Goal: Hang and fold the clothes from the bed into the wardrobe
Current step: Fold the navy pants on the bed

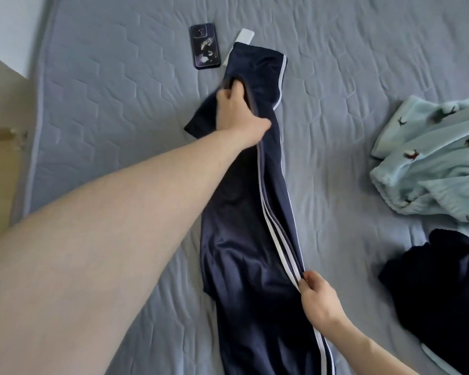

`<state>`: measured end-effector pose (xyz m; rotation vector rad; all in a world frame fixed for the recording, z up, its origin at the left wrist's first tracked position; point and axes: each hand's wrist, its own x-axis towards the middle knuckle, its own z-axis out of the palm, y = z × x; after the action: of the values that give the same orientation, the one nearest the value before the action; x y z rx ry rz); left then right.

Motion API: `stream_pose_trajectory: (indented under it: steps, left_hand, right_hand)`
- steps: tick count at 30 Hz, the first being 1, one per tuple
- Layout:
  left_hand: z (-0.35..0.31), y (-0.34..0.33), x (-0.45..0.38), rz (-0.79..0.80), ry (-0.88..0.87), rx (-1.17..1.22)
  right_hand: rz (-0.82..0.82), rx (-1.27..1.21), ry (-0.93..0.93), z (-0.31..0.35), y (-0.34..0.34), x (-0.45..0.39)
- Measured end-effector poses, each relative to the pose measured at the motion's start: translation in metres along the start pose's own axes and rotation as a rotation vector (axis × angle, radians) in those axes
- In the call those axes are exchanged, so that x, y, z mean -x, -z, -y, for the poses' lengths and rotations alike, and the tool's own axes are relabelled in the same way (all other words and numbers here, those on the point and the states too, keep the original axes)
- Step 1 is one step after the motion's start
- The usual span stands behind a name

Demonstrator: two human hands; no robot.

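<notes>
Shiny navy track trousers with white side stripes [244, 234] lie lengthwise mid-frame on the grey quilted mattress [119, 109]. Your left hand [237, 115] clamps fabric near the upper end; right hand [318, 301] pinches the striped seam at lower right. Pull taut, align the stripes, then fold.

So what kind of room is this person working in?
Most likely a bedroom. The work surface is a quilted grey mattress, clothes lie spread on it, such as dark striped trousers and a pale blue fleece, and a phone rests near the far edge.

Grey quilted bed [336, 85], navy striped trousers [244, 239], phone [205, 46], pale blue fleece [433, 158], dark garment [441, 288]
</notes>
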<state>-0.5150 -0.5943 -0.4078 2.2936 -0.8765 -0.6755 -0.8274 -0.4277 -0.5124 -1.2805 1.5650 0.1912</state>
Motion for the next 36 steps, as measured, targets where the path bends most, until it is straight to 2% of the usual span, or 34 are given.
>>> stream_pose_trajectory:
  steps: [2,3,4,7,9,12,16,20,24,28,31,36]
  left_hand:
    - [-0.002,-0.014,0.005,0.246,0.039,0.13]
    - [0.005,-0.017,0.01,0.301,0.062,0.166]
    - [0.015,-0.018,0.014,0.296,0.084,0.169]
    - [0.068,-0.01,0.024,0.1,0.198,0.084]
    - [0.113,0.008,0.023,0.034,0.315,-0.116]
    - [0.165,0.032,0.023,0.147,0.441,-0.446]
    - [0.189,0.032,0.022,0.333,0.399,-0.588]
    - [0.194,0.017,0.015,0.283,0.372,-0.71]
    - [0.197,0.017,0.009,0.235,0.338,-0.753]
    - [0.194,0.017,0.007,0.268,0.348,-0.763]
    - [0.189,0.016,0.005,0.278,0.355,-0.785]
    - [0.19,0.015,0.001,0.299,0.395,-0.784]
  right_hand:
    - [-0.03,0.077,-0.012,-0.002,0.005,-0.003]
    - [-0.041,0.124,-0.013,-0.003,0.007,-0.004]
    - [-0.053,0.17,-0.01,-0.001,0.009,-0.003]
    - [-0.1,0.227,0.024,0.007,0.013,-0.004]
    - [-0.165,0.204,0.095,0.023,0.015,-0.01]
    - [-0.287,0.116,0.279,0.068,0.018,-0.027]
    - [-0.343,0.153,0.522,0.149,0.02,-0.062]
    - [-0.312,0.325,0.754,0.221,0.008,-0.099]
    - [-0.285,0.602,0.77,0.268,-0.014,-0.133]
    - [-0.236,0.822,0.711,0.29,-0.025,-0.162]
    - [-0.314,0.686,0.714,0.309,-0.019,-0.174]
    - [-0.437,0.014,0.768,0.383,0.013,-0.182]
